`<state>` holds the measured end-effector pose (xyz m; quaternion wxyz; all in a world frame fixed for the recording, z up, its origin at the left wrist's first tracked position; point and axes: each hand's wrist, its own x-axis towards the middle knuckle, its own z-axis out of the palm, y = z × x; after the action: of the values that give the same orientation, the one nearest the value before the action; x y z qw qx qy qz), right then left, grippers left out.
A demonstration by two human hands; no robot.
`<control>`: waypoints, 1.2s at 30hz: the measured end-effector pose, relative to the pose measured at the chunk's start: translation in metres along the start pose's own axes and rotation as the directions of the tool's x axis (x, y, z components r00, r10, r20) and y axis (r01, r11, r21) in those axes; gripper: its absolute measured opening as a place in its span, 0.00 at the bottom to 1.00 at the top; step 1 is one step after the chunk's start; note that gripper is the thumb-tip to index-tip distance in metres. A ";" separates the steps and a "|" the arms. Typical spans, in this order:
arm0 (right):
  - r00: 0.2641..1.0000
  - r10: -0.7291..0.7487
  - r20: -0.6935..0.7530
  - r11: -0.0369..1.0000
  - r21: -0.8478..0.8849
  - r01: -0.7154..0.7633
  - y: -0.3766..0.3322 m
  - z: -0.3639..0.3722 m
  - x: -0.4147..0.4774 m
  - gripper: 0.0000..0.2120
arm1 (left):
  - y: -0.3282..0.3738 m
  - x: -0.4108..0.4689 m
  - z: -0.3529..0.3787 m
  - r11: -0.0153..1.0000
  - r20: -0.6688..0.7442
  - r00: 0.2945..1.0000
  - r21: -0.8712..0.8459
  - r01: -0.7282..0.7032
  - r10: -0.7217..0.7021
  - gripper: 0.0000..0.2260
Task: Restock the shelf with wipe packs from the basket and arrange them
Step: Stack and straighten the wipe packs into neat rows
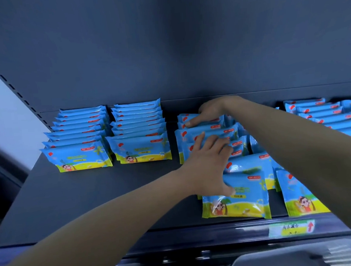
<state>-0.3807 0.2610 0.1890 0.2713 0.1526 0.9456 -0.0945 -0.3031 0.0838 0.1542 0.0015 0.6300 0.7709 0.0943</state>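
blue wipe packs (pixel 212 131) held: left hand (pixel 210 161), right hand (pixel 210 110)

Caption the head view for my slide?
Left hand and right hand hold a loose row of wipe packs on the dark shelf.
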 end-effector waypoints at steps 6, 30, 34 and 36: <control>0.992 -0.124 0.038 0.975 0.188 0.115 0.003 -0.006 -0.007 0.30 | 0.007 0.008 0.000 0.998 0.006 0.998 -0.025 0.062 -0.062 0.37; 0.990 -0.114 -0.087 0.956 0.263 0.133 0.012 -0.007 -0.024 0.21 | -0.017 -0.008 -0.024 0.977 0.038 0.980 -0.076 0.197 -0.195 0.16; 0.991 -0.119 -0.062 0.959 0.252 0.131 0.010 -0.011 -0.026 0.21 | -0.009 -0.014 -0.024 0.981 0.053 0.985 -0.101 0.169 -0.164 0.16; 0.992 -0.123 -0.016 0.965 0.231 0.123 0.007 -0.012 -0.028 0.22 | -0.006 -0.013 -0.024 0.981 0.070 0.985 -0.098 0.166 -0.159 0.17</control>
<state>-0.3617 0.2644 0.2133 0.2446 0.1243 0.9360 -0.2206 -0.3091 0.0665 0.1751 0.0657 0.5666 0.8134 0.1138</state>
